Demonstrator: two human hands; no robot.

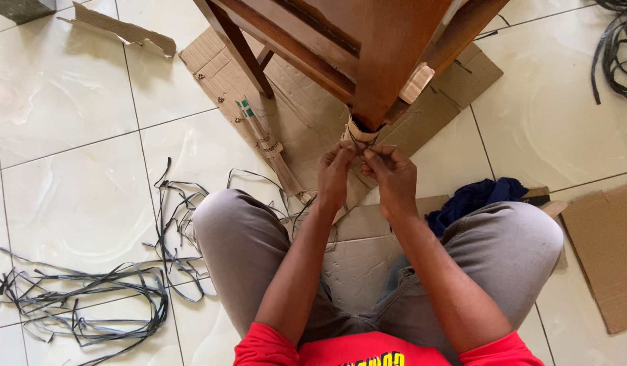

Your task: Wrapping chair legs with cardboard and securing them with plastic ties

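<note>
Binding: a thin dark strap [359, 139], pinched at its two ends by the closed fingers of the left hand [336, 173] and right hand [392, 175], around a cardboard wrap [360, 129] on a wooden leg [384, 74], above the cardboard sheet [306, 115] on the floor. Judged light, limp, slippery; best taken near the knot.

The person wears a short-sleeved red shirt with yellow print and grey trousers.

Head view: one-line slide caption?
Both hands, left hand and right hand, tie dark strap around cardboard-wrapped wooden leg.
</note>
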